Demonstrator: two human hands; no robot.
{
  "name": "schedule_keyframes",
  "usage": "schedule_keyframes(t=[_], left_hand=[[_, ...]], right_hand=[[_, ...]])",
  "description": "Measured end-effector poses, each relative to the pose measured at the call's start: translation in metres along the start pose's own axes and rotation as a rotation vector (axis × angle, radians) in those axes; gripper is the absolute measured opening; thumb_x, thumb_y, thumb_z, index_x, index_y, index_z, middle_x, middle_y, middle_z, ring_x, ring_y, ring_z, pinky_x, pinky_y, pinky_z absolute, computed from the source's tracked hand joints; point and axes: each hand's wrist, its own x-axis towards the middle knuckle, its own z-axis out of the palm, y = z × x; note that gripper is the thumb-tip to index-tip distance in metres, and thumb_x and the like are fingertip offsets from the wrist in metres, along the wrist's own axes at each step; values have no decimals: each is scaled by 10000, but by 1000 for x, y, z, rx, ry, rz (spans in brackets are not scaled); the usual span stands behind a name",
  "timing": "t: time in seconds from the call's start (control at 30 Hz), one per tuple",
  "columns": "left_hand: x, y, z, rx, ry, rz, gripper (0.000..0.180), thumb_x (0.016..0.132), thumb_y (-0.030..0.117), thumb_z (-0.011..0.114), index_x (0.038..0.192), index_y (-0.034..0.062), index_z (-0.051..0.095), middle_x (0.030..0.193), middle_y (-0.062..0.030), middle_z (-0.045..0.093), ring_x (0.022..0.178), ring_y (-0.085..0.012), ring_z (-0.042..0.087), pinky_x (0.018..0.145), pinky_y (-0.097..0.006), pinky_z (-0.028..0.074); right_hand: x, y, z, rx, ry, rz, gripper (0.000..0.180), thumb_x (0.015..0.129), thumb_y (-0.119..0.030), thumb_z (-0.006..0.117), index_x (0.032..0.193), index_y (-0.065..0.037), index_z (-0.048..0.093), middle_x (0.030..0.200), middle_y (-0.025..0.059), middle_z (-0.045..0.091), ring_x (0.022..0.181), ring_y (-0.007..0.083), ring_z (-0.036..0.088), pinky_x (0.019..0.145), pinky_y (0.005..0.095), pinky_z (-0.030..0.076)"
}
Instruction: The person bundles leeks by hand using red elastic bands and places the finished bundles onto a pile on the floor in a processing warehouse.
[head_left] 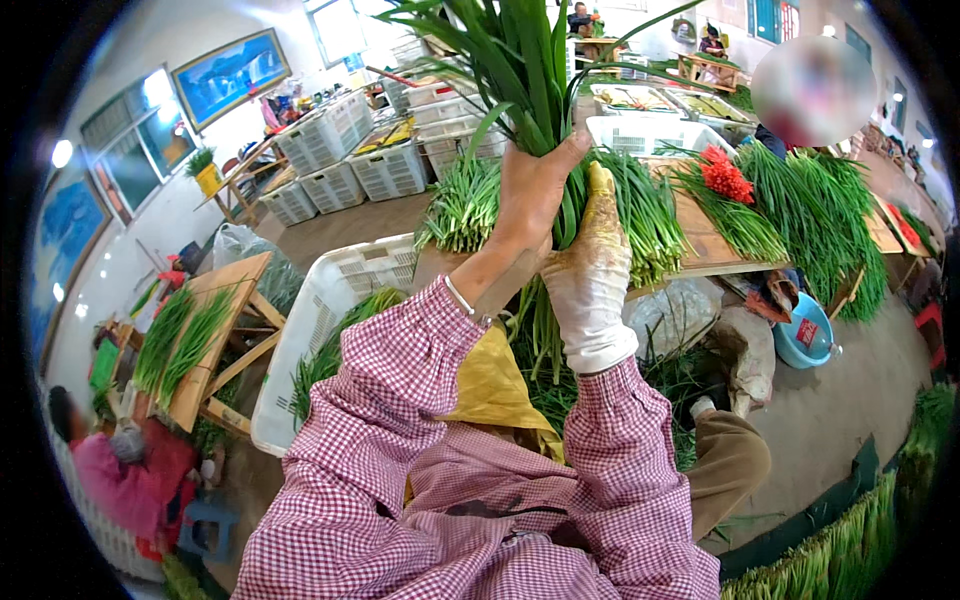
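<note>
My bare left hand (532,195) is wrapped around an upright bunch of garlic chives (535,70), its long flat leaves fanning out above the fist. Close against it, my right hand (597,265), in a white glove with yellow-stained fingers, is closed around the lower part of the same bunch; some of its fingers are hidden. Behind my hands, piles of chives (640,215) lie on a wooden board (705,240), cut ends toward me. Red ties (725,176) rest on the chives at the right. Loose leaves hang below my hands.
A white plastic crate (330,275) with chives stands at my left, and a yellow cloth (500,385) lies before my lap. A blue basin (805,335) sits on the floor at right. Co-workers sit at left (125,470) and right (735,420). Stacked crates (390,172) stand behind.
</note>
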Motion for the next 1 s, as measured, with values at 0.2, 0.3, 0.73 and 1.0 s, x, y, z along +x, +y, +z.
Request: schedule_keyframes(t=[0.2, 0.3, 0.73, 1.0], left_hand=[[-19, 12, 5, -189, -37, -257, 377, 806, 175, 658, 1101, -9, 512, 1005, -51, 555, 888, -136, 535, 784, -276, 446], [-19, 11, 8, -141, -174, -234, 405, 795, 211, 677, 1098, -5, 516, 1010, -48, 552, 907, -137, 528, 800, -272, 439], [-16, -4, -22, 280, -683, -437, 833, 763, 402, 665, 1353, -20, 255, 1299, -183, 401, 1219, -267, 371, 1056, -360, 245], [-12, -7, -29, -245, -775, -556, 556, 872, 255, 546, 1326, 22, 324, 1256, -154, 476, 1053, -209, 549, 856, -327, 507]], right_hand=[[16, 3, -19, 310, -159, 234, 787, 693, -85, 681, 1363, -62, 268, 985, 182, 617, 855, 303, 622, 733, 338, 494], [19, 32, -19, 599, -297, 290, 706, 725, -155, 708, 1319, -56, 340, 928, 129, 647, 825, 201, 632, 715, 289, 489], [4, 64, -39, 1331, -587, 779, 340, 802, -196, 649, 1076, -21, 551, 932, 41, 624, 767, 118, 607, 669, 238, 500], [6, 55, -37, 1381, -917, 812, 435, 851, -323, 575, 1124, 14, 533, 988, 143, 633, 874, 210, 629, 761, 301, 523]])
